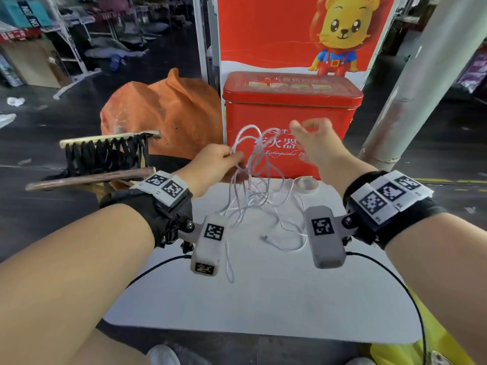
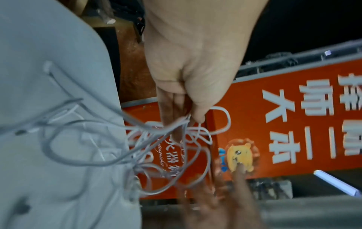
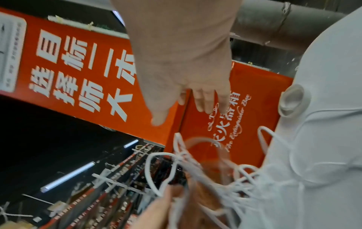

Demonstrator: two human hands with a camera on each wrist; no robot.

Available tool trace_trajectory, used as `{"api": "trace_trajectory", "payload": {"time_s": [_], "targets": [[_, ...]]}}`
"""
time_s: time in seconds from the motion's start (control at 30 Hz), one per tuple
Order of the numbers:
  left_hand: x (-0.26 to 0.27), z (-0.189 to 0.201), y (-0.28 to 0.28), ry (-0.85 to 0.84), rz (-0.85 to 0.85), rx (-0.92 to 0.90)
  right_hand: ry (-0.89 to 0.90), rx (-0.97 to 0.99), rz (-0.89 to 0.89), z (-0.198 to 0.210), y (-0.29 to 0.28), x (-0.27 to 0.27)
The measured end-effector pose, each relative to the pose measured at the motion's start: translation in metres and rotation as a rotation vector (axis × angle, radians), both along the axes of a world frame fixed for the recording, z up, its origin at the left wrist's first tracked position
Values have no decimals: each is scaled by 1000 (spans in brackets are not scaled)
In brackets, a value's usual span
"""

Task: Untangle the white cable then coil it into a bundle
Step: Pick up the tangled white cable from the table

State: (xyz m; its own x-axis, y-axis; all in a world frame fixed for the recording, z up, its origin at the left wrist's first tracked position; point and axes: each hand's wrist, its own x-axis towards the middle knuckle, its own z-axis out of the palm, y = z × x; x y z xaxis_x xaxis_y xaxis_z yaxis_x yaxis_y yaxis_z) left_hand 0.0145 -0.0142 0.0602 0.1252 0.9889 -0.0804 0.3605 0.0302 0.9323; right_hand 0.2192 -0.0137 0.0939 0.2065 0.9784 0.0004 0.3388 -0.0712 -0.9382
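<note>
The white cable (image 1: 253,196) is a tangle of thin loops. Part of it is lifted above the white table (image 1: 263,299) and the rest lies on it, with a connector end (image 1: 266,238) near the middle. My left hand (image 1: 234,156) pinches a bunch of the loops between thumb and fingers, as the left wrist view shows at my left hand (image 2: 188,122) with the cable (image 2: 82,162) trailing down. My right hand (image 1: 305,127) hovers just right of the raised loops, blurred. The right wrist view shows my right hand (image 3: 182,113) with relaxed fingers holding nothing, above the cable (image 3: 149,170).
A roll of clear tape (image 1: 305,183) lies at the table's far edge. A red tin box (image 1: 290,114) stands right behind it. An orange sack (image 1: 163,111) and a wooden rack with black straps (image 1: 105,154) are at the far left, a grey pillar (image 1: 421,75) at the right.
</note>
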Motion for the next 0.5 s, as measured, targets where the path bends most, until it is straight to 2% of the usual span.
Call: {"api": "trace_trajectory", "payload": {"time_s": [0.07, 0.17, 0.2, 0.27, 0.33, 0.5], "targets": [[1, 6, 0, -121, 41, 10, -16, -166, 138, -5, -8, -3], [11, 18, -2, -433, 48, -10, -25, -290, 475, -11, -21, -14], [12, 21, -1, -525, 43, -23, -36, -283, 528, -12, -22, -20], [14, 27, -1, -620, 2, -38, 8, -206, 457, -17, -18, -28], [14, 30, -2, -532, -19, -6, 65, -130, 345, -19, -10, -31], [7, 22, -2, -196, -83, -2, 269, -58, 270, -15, -1, -22]]}}
